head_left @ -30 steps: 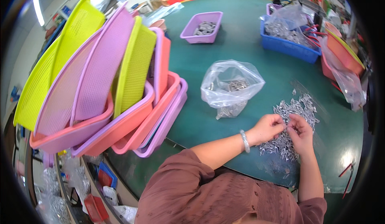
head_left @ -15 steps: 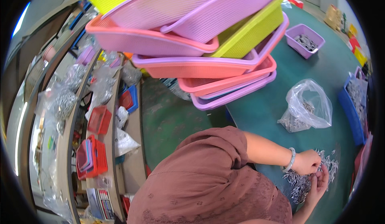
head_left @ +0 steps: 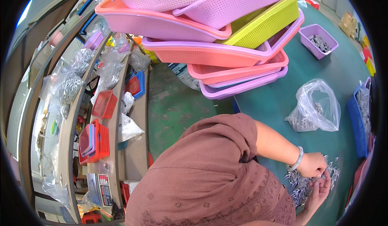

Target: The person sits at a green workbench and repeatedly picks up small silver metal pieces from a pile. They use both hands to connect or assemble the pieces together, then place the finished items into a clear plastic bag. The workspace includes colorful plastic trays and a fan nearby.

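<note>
Both hands meet over a heap of small silvery metal pieces (head_left: 297, 187) spread on the green table. My left hand (head_left: 313, 164), with a pale bangle on its wrist, is closed, its fingertips pinched together at the heap's far side. Just below it, my right hand (head_left: 321, 189) has its fingers curled and fingertips drawn together, close to the left fingertips. Whatever sits between the fingers of either hand is too small or hidden to make out. Beyond the left forearm stands an open clear plastic bag (head_left: 317, 106) with more small metal pieces in its bottom.
A tall leaning stack of pink, purple and lime baskets (head_left: 218, 52) rises at the table's left edge. A purple basket (head_left: 319, 42) of metal parts stands farther back; a blue bin (head_left: 356, 119) sits at right. Shelves (head_left: 135, 157) with bags and trays line the left.
The view has shifted slightly, so the baskets and shelves sit a little differently in the picture. Both hands stay at the heap, fingertips close together.
</note>
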